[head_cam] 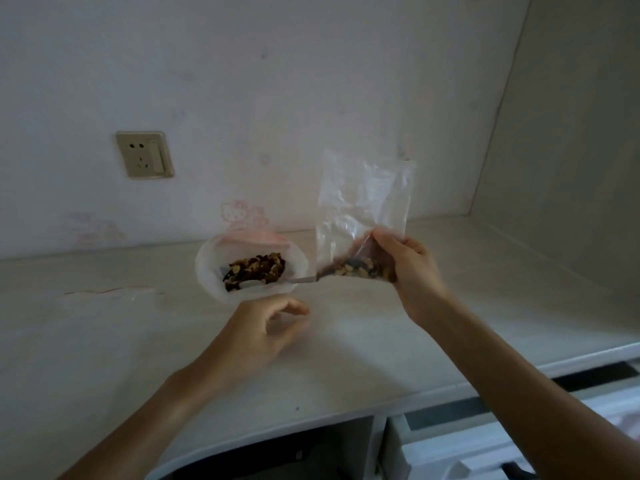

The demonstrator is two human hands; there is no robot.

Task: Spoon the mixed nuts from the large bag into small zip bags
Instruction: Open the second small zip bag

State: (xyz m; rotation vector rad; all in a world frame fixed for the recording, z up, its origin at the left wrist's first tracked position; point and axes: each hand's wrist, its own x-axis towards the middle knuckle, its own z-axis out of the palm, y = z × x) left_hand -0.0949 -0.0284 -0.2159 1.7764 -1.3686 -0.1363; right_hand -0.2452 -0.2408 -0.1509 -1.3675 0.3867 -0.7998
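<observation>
Centre frame: large bag (251,268) sits open on the tabletop (346,341), mixed nuts (255,270) heaped inside. Just right of it, right hand (408,263) pinches the lower edge of a small zip bag (363,202), held upright, some nuts at its bottom. A spoon (313,278) bridges the two bags, bowl inside the small one. Left hand (263,330) hovers below, fingers loosely curled, holding nothing. Judgement: retake the spoon handle, hold the small bag's mouth wide, tip slowly to avoid spills.

Pale desk (346,341) bears large bag (214,271) of nuts.
</observation>
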